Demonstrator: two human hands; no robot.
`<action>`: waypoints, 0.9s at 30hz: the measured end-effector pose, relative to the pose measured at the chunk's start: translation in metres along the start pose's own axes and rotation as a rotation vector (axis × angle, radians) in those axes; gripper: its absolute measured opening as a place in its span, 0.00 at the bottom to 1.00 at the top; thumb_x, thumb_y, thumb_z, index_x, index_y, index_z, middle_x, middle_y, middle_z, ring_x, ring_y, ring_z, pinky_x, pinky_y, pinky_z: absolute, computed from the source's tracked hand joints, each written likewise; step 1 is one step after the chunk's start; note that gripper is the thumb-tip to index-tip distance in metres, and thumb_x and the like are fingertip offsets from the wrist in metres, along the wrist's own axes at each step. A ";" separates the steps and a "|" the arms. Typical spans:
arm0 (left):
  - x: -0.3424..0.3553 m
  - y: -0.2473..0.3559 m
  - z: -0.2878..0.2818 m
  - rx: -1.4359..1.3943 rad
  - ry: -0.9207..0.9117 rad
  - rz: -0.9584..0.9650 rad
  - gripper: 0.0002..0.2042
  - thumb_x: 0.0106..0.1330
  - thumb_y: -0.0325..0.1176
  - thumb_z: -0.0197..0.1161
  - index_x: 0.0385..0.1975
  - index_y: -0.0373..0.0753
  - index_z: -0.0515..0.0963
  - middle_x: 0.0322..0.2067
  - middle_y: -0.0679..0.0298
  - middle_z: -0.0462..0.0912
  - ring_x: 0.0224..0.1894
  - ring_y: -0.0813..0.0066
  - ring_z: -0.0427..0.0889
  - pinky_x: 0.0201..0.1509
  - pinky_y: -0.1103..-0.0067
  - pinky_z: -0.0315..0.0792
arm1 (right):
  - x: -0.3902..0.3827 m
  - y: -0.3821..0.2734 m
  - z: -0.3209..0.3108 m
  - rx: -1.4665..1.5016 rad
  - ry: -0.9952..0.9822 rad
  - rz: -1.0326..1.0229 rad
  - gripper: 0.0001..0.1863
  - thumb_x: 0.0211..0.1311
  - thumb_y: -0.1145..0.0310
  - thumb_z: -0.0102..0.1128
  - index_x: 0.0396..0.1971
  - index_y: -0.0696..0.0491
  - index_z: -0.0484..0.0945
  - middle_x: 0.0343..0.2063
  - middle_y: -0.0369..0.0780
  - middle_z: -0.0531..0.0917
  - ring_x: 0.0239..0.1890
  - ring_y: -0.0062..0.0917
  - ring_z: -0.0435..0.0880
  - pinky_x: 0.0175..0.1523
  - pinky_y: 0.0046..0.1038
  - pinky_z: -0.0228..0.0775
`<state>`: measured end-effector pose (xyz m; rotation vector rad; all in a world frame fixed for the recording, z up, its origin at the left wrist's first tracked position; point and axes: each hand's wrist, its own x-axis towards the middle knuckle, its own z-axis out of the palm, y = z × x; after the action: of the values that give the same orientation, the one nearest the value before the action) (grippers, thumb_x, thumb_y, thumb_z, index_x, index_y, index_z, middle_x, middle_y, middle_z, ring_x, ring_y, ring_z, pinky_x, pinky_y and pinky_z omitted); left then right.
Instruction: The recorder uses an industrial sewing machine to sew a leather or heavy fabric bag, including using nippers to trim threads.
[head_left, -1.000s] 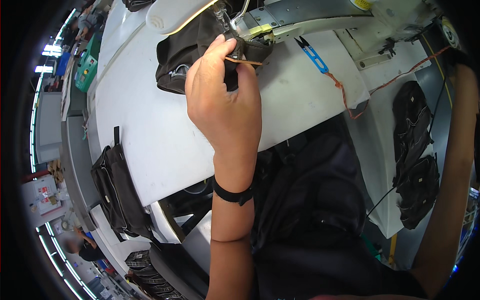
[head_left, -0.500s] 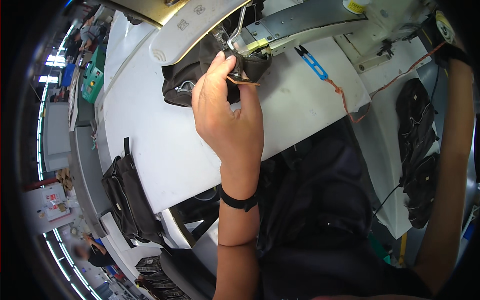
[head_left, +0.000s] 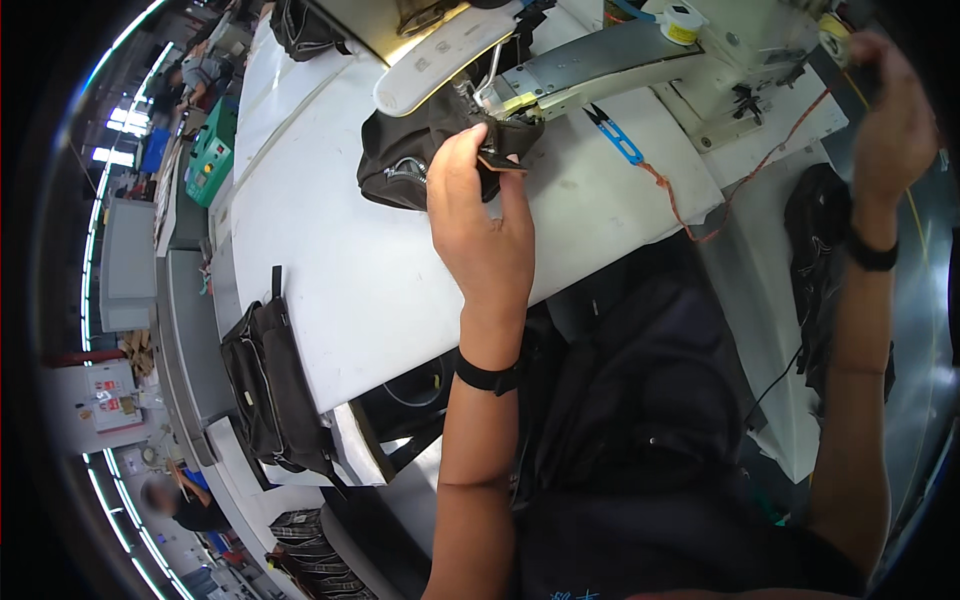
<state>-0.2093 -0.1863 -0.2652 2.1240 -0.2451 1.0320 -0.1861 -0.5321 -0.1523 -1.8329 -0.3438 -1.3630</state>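
Observation:
My left hand (head_left: 485, 235) pinches the near edge of a black fabric bag (head_left: 392, 165) under the head of a sewing machine (head_left: 600, 75). A small dark patch with a tan edge (head_left: 502, 163) sticks out between its thumb and fingers. Part of a zipper (head_left: 408, 168) shows on the bag's left side. Up at the far right, my right hand (head_left: 890, 135) is raised beside the machine's round wheel (head_left: 833, 42). Motion smears its fingers, so I cannot make out whether they hold anything.
Blue thread snips (head_left: 618, 138) on an orange cord (head_left: 690, 215) lie right of the bag. A thread spool (head_left: 682, 24) stands on the machine. Dark bags hang at the table's left edge (head_left: 268, 380) and lie at the right (head_left: 815, 260). People work at the far left.
My right hand has come away from the machine's wheel area, slightly down and toward me. My left hand keeps its pinch on the bag. The whole view has shifted a little.

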 end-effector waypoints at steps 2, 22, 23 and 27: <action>0.002 0.002 0.002 0.013 0.007 0.019 0.16 0.66 0.23 0.71 0.54 0.35 0.81 0.51 0.53 0.83 0.54 0.55 0.83 0.60 0.67 0.76 | -0.039 -0.028 0.031 0.036 -0.521 -0.335 0.10 0.73 0.73 0.57 0.46 0.62 0.83 0.44 0.43 0.86 0.46 0.28 0.83 0.58 0.33 0.73; 0.003 -0.005 0.008 0.079 0.044 0.071 0.16 0.61 0.20 0.70 0.49 0.37 0.83 0.49 0.58 0.84 0.50 0.64 0.83 0.47 0.74 0.77 | -0.089 -0.036 0.211 0.248 -0.656 -0.060 0.06 0.59 0.70 0.61 0.32 0.54 0.85 0.31 0.40 0.87 0.40 0.37 0.85 0.50 0.39 0.76; 0.003 -0.005 0.009 0.087 0.046 0.071 0.16 0.61 0.19 0.70 0.49 0.37 0.83 0.49 0.58 0.85 0.51 0.64 0.83 0.47 0.74 0.77 | -0.089 -0.035 0.212 0.262 -0.664 -0.032 0.06 0.60 0.70 0.61 0.32 0.54 0.85 0.31 0.40 0.87 0.40 0.37 0.85 0.50 0.39 0.76; 0.002 -0.001 0.010 0.102 0.056 0.061 0.16 0.61 0.19 0.71 0.49 0.37 0.83 0.52 0.57 0.85 0.53 0.63 0.84 0.49 0.73 0.77 | -0.087 -0.034 0.212 0.026 -0.773 -0.375 0.14 0.68 0.62 0.61 0.40 0.59 0.84 0.41 0.45 0.86 0.48 0.38 0.83 0.57 0.38 0.73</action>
<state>-0.2011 -0.1921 -0.2681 2.1866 -0.2356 1.1596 -0.0978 -0.3342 -0.2345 -2.2930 -1.1412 -0.7999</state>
